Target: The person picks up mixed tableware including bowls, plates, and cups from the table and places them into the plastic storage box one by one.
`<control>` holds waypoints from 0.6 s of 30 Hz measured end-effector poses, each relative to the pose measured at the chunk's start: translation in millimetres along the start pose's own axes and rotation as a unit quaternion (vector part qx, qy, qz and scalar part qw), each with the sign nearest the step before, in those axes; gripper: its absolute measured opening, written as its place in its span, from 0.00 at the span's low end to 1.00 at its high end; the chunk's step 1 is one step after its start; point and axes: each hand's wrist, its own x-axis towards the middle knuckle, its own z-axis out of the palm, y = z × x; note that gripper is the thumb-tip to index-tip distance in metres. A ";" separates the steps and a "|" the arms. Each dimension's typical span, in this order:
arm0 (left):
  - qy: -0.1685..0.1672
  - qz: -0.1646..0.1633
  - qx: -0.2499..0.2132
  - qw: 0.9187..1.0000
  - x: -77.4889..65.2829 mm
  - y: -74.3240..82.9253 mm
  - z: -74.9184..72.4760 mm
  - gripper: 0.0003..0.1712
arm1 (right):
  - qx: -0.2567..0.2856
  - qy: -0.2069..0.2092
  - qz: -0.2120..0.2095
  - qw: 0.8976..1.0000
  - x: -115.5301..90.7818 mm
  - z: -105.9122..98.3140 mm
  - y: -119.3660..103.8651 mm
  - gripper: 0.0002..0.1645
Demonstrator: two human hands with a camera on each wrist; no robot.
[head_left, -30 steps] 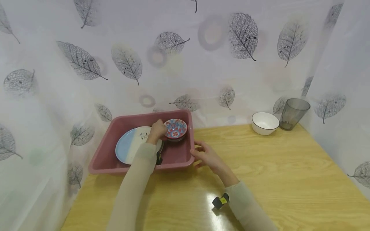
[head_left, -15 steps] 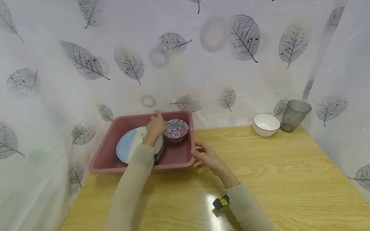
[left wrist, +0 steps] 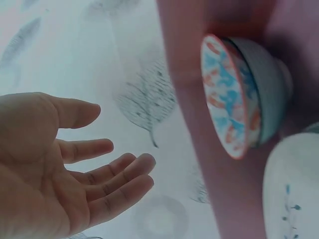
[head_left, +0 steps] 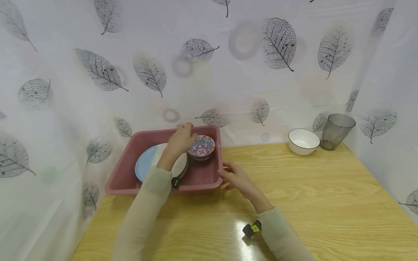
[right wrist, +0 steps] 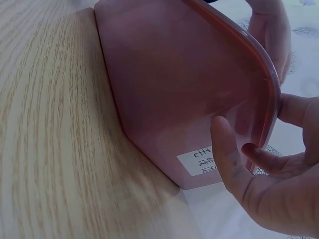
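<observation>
Loosely splayed, left fingers (left wrist: 119, 199) hover by two nested bowls (head_left: 202, 146); relaxed right fingers (right wrist: 227, 149) touch one basin (head_left: 200, 174).

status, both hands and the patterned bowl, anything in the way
Left hand holding nothing, near patterned bowl; right hand touching rim of pink basin. Bowl in basin, nested in second bowl. In head view, left sleeve partly blocks plate.

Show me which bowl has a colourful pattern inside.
The red-and-blue bowl, nested in a pale bowl inside the pink tub. The pale one's inside is hidden; the dark-rimmed bowl on the table is plain white.
</observation>
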 end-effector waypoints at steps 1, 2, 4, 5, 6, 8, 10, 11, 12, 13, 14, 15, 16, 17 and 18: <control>0.001 0.006 0.002 1.000 -3.1 3.0 -0.9 0.30 | -0.001 0.001 -0.001 1.000 -0.4 0.0 -0.4 0.34; 0.001 0.012 0.006 1.000 -5.9 5.7 -1.4 0.30 | -0.002 0.000 -0.002 1.000 -0.9 -0.3 -0.7 0.34; 0.001 0.021 0.010 1.000 -12.7 11.3 -1.7 0.30 | -0.001 0.000 -0.005 1.000 -1.6 -0.7 -0.7 0.33; -0.001 0.025 0.008 1.000 -16.3 14.0 -1.6 0.30 | -0.001 0.002 -0.004 1.000 -1.7 -1.1 -0.3 0.33; -0.003 0.030 0.007 1.000 -19.8 16.4 -1.4 0.31 | -0.002 0.005 -0.004 1.000 -1.8 -1.6 -0.2 0.33; -0.004 0.041 0.003 0.999 -26.4 20.8 -0.6 0.31 | -0.006 0.017 -0.002 1.000 -1.6 -3.9 0.5 0.32; -0.004 0.052 -0.003 0.999 -32.7 25.0 -0.3 0.31 | -0.010 0.029 -0.001 1.000 -1.6 -6.9 0.7 0.31; -0.003 0.059 -0.004 0.998 -35.6 27.0 -0.2 0.31 | -0.015 0.035 -0.002 0.999 -1.8 -8.6 0.6 0.31; -0.002 0.065 -0.004 0.998 -38.4 28.8 0.1 0.30 | -0.019 0.039 -0.002 0.999 -2.4 -10.3 0.3 0.31; 0.000 0.069 -0.008 0.998 -41.1 30.7 0.4 0.30 | -0.021 0.041 -0.001 0.999 -3.1 -12.0 0.0 0.31; 0.002 0.073 -0.009 0.997 -43.6 32.4 0.6 0.29 | -0.022 0.041 -0.001 0.999 -4.2 -13.4 -0.6 0.31; 0.003 0.076 -0.010 0.997 -46.2 34.1 0.8 0.29 | -0.023 0.041 -0.003 0.999 -5.2 -14.6 -1.2 0.32; 0.003 0.079 -0.012 0.997 -48.5 35.5 1.2 0.29 | -0.024 0.041 -0.002 0.999 -6.4 -15.5 -2.0 0.32; 0.005 0.080 -0.014 0.997 -50.6 36.7 1.9 0.29 | -0.026 0.041 -0.001 0.999 -7.7 -16.4 -2.6 0.32; 0.007 0.082 -0.016 0.996 -52.5 37.7 2.7 0.28 | -0.024 0.042 0.002 0.999 -9.2 -17.0 -3.5 0.32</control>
